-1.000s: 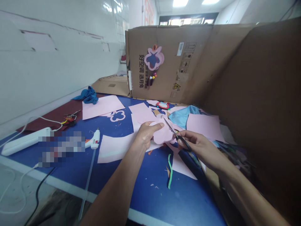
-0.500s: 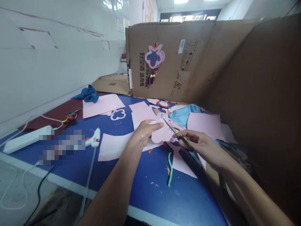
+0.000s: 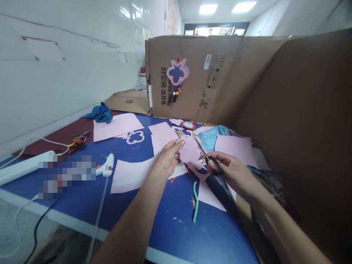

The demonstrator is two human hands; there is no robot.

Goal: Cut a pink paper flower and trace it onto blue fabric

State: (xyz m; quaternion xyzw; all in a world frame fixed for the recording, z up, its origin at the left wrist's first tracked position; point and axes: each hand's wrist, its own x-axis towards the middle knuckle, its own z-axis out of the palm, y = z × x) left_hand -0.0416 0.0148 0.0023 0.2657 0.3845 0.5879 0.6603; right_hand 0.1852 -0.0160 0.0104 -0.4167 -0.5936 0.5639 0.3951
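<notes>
Between thumb and fingers, my left hand [image 3: 171,156] pinches a pink paper cutout [image 3: 190,149] with a wavy, rounded edge. My right hand [image 3: 224,165] has its fingers through the black handles of a pair of scissors [image 3: 202,148]. The blades point up and to the left, right beside the cutout's right edge. Whether they touch the paper I cannot tell. Below the cutout lie pink paper scraps [image 3: 198,169]. A green pipe cleaner [image 3: 195,202] rests on the blue table [image 3: 170,234] nearer to me.
At left lie a white glue gun [image 3: 107,165], a white power strip [image 3: 27,167] with cables, and another pair of scissors [image 3: 79,138]. Pink sheets [image 3: 118,124] and a light blue cloth [image 3: 213,136] lie farther back. Tall cardboard [image 3: 220,80] walls the back and right.
The cutout has been turned in my left hand, and its outline faces differently. The scissors have come off the front of the paper to its right side. The camera view has tilted up slightly.
</notes>
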